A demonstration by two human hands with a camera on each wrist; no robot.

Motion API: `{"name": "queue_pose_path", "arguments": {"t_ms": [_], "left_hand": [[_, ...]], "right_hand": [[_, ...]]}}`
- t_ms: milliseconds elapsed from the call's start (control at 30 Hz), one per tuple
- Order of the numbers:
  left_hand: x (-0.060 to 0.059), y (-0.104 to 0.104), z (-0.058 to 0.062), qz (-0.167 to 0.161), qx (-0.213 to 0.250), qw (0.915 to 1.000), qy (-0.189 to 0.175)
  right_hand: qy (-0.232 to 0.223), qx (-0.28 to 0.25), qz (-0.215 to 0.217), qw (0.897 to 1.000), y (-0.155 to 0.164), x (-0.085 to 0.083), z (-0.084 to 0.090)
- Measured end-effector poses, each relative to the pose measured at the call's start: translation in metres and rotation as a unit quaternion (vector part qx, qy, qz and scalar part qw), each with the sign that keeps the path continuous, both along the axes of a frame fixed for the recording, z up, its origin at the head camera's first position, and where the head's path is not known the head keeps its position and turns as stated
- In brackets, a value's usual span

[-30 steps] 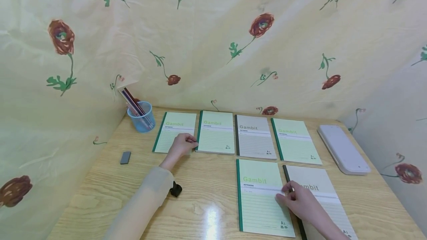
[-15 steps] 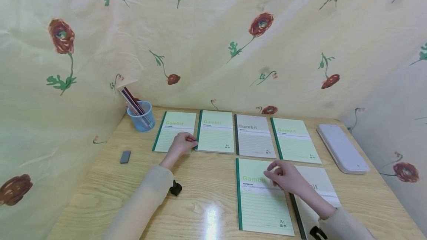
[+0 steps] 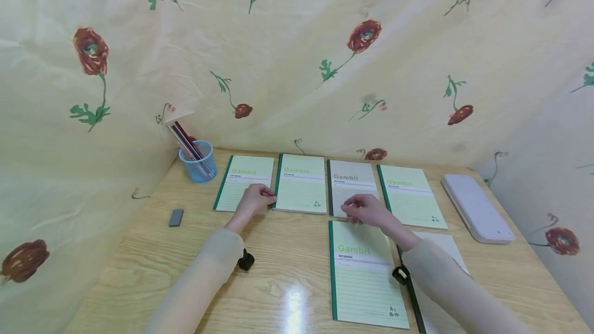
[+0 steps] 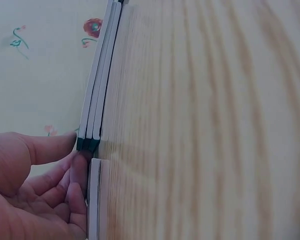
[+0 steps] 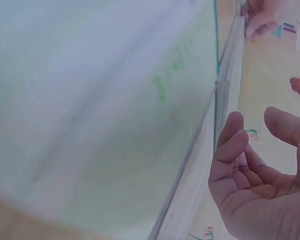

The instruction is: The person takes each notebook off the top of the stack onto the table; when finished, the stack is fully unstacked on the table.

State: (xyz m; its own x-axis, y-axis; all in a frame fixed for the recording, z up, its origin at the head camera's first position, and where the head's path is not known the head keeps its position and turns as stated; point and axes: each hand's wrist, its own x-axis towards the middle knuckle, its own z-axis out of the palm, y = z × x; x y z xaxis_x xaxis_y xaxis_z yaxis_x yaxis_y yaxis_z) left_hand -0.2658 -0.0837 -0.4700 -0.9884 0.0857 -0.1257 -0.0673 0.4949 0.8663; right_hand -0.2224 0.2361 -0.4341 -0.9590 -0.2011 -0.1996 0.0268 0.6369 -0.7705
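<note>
Four Gambit notebooks lie in a back row on the wooden table (image 3: 278, 267). My left hand (image 3: 268, 199) sits at the lower right corner of the leftmost green notebook (image 3: 241, 179), next to the second green notebook (image 3: 301, 182). In the left wrist view the left hand (image 4: 77, 156) pinches that notebook's edge with thumb and curled fingers. My right hand (image 3: 355, 211) hovers over the near edge of the grey notebook (image 3: 350, 177), fingers relaxed and empty; the right wrist view shows its palm (image 5: 255, 180) bare. A front green notebook (image 3: 364, 277) lies below it.
A fourth green notebook (image 3: 410, 192) ends the back row. My right sleeve partly covers a front grey notebook (image 3: 445, 246). A blue pen cup (image 3: 197, 165) and a grey eraser (image 3: 176, 217) are at the left, a white case (image 3: 475, 210) at the right. Floral cloth walls the table.
My right hand has left the front grey notebook and moved back and left to above the back-row grey notebook. The left hand has stayed in place.
</note>
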Motion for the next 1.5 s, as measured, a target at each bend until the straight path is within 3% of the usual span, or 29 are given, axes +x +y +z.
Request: {"name": "queue_pose_path", "arguments": {"t_ms": [333,767,1033,1500], "left_hand": [[0.001,0.002,0.0,0.003,-0.006,1.0,0.003],[0.001,0.002,0.0,0.002,-0.003,1.0,-0.001],[-0.001,0.002,-0.001,0.001,-0.003,1.0,-0.002],[0.001,0.001,0.002,-0.006,0.004,1.0,0.0]], "right_hand": [[0.0,0.02,-0.017,1.0,-0.029,-0.041,-0.011],[0.021,0.065,-0.062,0.996,-0.053,-0.078,-0.021],[0.021,0.082,-0.096,0.992,-0.06,-0.087,-0.028],[0.027,0.093,-0.098,0.99,-0.059,-0.091,-0.031]]}}
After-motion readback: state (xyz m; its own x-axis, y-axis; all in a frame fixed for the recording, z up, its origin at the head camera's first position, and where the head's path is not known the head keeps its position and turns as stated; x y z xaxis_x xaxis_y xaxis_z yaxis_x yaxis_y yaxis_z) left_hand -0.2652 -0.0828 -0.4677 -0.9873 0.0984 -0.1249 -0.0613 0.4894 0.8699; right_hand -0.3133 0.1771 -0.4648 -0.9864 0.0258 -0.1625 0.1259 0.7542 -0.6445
